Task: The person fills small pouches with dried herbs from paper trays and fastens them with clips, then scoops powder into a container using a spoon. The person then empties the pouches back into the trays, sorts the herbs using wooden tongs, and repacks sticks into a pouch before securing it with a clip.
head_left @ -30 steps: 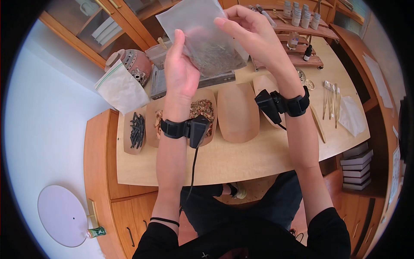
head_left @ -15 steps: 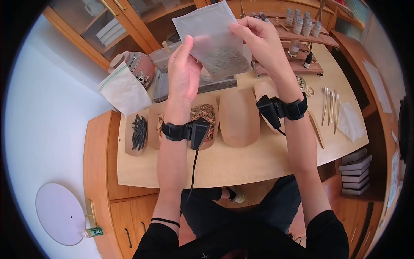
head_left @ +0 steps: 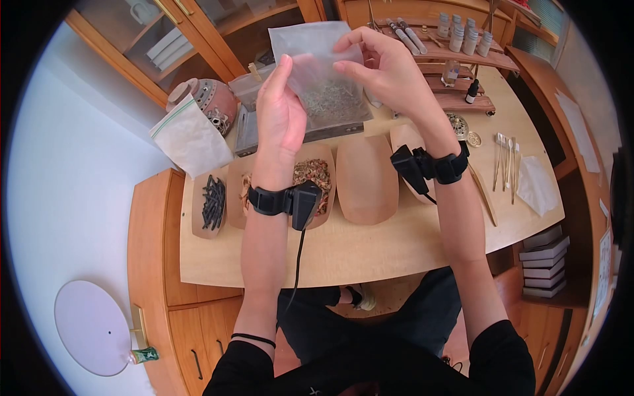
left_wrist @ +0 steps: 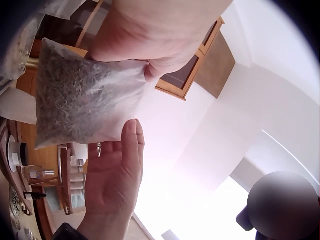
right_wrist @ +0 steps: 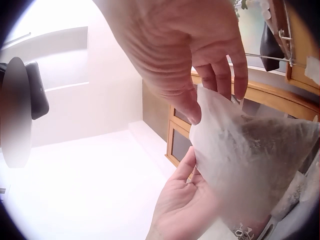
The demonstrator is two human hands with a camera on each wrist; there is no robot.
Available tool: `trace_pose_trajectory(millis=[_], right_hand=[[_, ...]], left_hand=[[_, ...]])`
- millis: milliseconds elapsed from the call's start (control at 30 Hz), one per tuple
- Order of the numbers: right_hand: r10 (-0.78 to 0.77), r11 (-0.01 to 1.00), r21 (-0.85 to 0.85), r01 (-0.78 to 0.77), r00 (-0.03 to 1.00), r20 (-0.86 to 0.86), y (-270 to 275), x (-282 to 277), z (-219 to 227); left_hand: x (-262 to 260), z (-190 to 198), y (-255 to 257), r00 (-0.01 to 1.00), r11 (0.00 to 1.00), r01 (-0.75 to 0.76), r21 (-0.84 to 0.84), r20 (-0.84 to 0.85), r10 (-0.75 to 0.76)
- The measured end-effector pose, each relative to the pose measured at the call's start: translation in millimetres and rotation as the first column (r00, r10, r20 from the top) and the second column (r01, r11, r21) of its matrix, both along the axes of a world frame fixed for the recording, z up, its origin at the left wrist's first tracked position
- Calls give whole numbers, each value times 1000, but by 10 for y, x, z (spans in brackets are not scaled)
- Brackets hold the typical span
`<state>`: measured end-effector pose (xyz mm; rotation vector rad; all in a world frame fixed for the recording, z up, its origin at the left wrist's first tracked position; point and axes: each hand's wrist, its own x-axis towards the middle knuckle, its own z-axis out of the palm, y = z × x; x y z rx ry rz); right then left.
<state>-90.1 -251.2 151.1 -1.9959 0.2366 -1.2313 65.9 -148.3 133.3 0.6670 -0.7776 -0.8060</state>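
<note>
A translucent bag [head_left: 330, 99] with dried grey-green plant bits in its lower part is held up above the back of the table. My left hand [head_left: 282, 112] grips its left edge, thumb on the near face and the other fingers behind. At the bag's right side, my right hand [head_left: 389, 69] pinches the edge between thumb and fingers. In the left wrist view the bag [left_wrist: 75, 100] hangs between both hands, its filled end away from them. The right wrist view shows the bag [right_wrist: 240, 155] creased near the right thumb.
Paper trays stand below: one with black sticks [head_left: 212, 203], one with shredded dried material [head_left: 312, 173], and a bare one [head_left: 367, 181]. A white pouch [head_left: 191, 137] and a round pot [head_left: 214, 99] are at left. Small bottles [head_left: 470, 38] on a wooden rack and thin tools [head_left: 507, 165] lie right.
The bag has tilted and moved slightly left and down at its top. My right hand has shifted left along its edge, its fingers more spread from the thumb.
</note>
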Motion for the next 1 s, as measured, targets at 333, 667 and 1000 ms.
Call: trace_pose_trajectory(millis=[333, 667, 1000], right_hand=[[-147, 989, 8, 147, 989, 13, 38, -60, 71], [-89, 995, 54, 87, 995, 47, -25, -158, 132], [-58, 995, 75, 65, 995, -87, -223, -225, 73]], left_hand=[[-21, -24, -26, 1000, 998, 29, 51, -12, -28], [-128, 7, 11, 957, 997, 46, 61, 283, -62], [-62, 33, 41, 935, 993, -67, 94, 353, 29]])
